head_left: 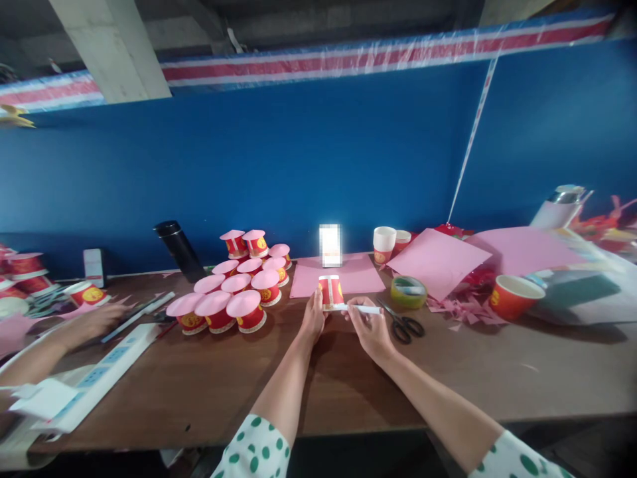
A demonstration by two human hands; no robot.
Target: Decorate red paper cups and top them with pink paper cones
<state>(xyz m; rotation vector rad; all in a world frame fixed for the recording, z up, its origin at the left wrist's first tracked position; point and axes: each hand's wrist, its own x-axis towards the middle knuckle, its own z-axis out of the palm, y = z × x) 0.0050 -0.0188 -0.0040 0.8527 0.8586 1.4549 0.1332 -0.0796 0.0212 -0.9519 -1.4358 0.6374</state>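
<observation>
Between my hands a red paper cup [330, 293] with yellow prints stands upside down, a pale strip running down its side. My left hand [313, 317] is wrapped round the cup's left side. In my right hand [367, 326] is a thin white strip [365, 309], pinched at the cup's lower right edge. Behind the cup lies a flat pink sheet [303, 275]. Black scissors [405, 326] and a roll of tape [408, 292] lie right of my right hand.
Several red cups with pink paper tops [243, 304] stand left. Farther left are a black bottle [179, 251], a white power strip [107, 378] and another person's hand [97, 320]. At right are pink sheets [438, 262], paper scraps [470, 311] and an open cup [515, 297].
</observation>
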